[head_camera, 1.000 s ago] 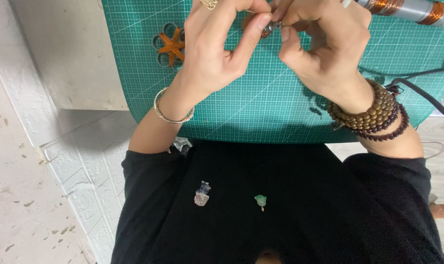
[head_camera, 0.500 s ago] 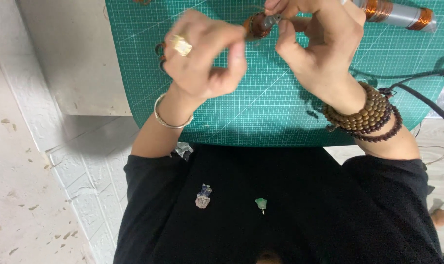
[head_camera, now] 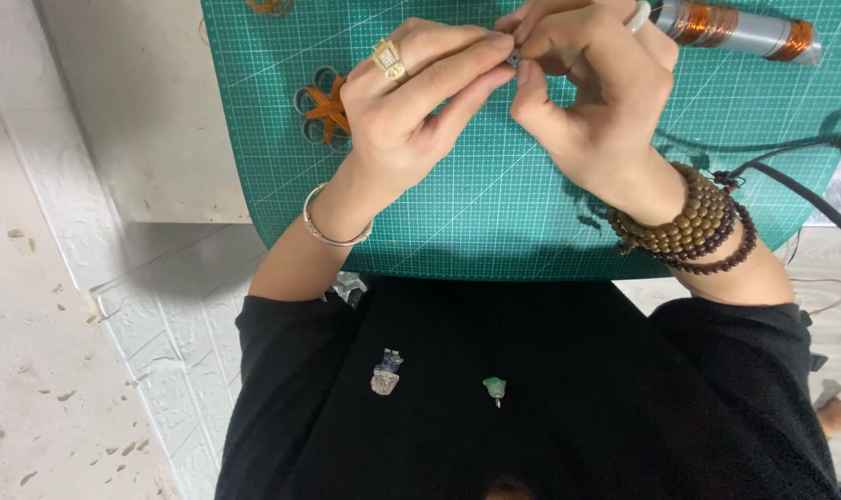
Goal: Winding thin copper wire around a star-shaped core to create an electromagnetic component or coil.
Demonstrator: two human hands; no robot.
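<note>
My left hand [head_camera: 411,111] and right hand [head_camera: 596,93] pinch a tiny dark bead [head_camera: 514,58] between fingertips above the green cutting mat [head_camera: 495,222]; grip is slight, so any slip likely drops it toward my lap.

Green cutting mat [head_camera: 495,213] as landmark, lying on counter [head_camera: 133,130]. On mat, upper left: orange wire flower [head_camera: 325,109]. Upper right: grey tube wound with copper wire [head_camera: 735,30]. Black cable [head_camera: 800,181] crossing mat's right edge. Below mat, on black fabric: small green pendant [head_camera: 495,387], pale purple-blue charm [head_camera: 385,372].
</note>
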